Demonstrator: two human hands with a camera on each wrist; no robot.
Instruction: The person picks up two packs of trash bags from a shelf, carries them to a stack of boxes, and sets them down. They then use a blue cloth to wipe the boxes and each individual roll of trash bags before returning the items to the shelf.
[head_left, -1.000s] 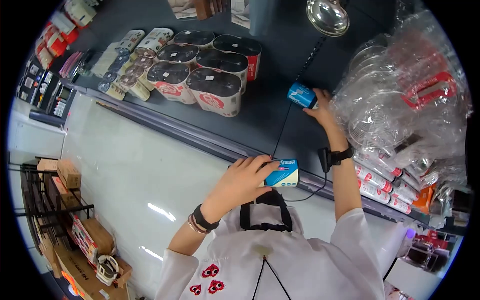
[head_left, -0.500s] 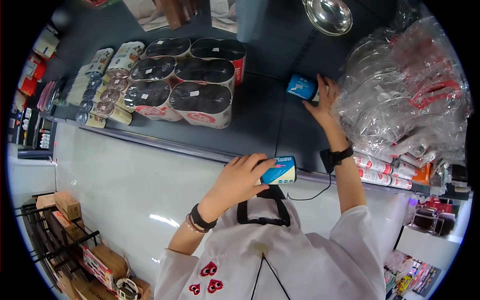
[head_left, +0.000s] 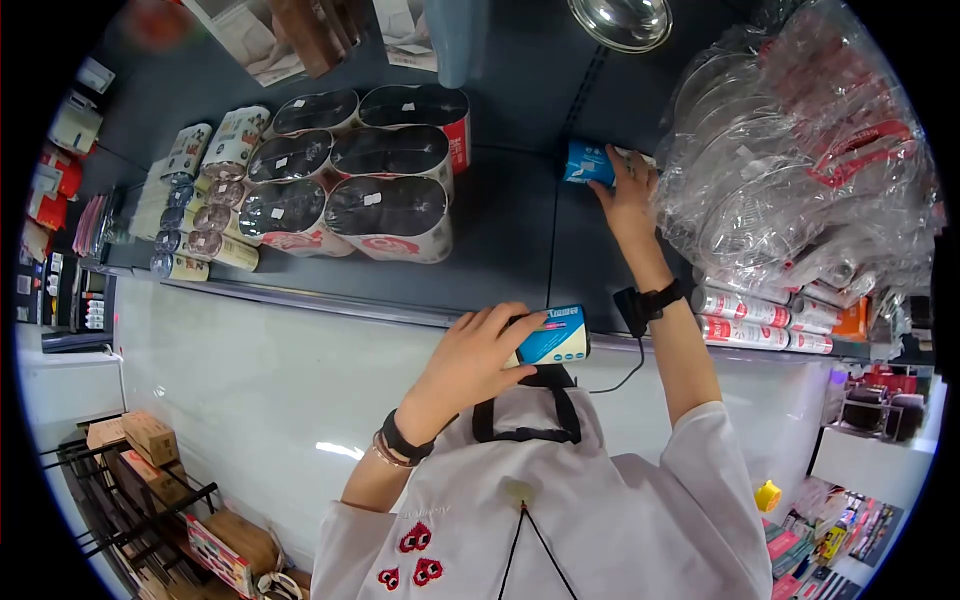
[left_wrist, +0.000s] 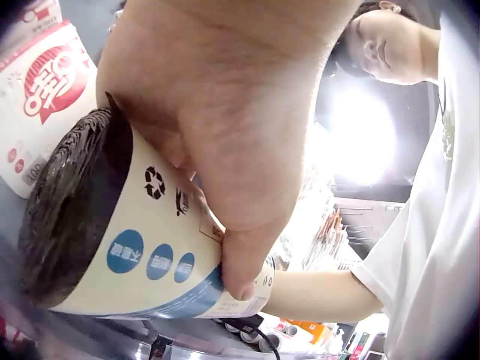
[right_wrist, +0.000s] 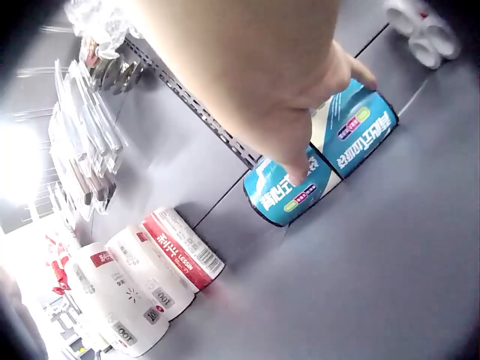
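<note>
My left hand grips a roll of garbage bags in front of my chest. Its blue and cream wrapper and dark end show in the left wrist view, where the thumb lies across the cream side. Farther off on the dark shelf, my right hand holds two blue rolls lying against each other. The right wrist view shows its thumb over the nearer blue roll and a finger at the far side of the other blue roll. The palm hides part of both.
Left on the shelf stand rows of large black-topped paper roll packs and smaller rolls. Plastic-wrapped goods crowd the right side, with red and white rolls below. A shiny metal bowl sits at the back.
My right hand has shifted from the blue roll's right end, fingers spread, to lie over it. My left hand stays in place with its roll. The head view has turned slightly.
</note>
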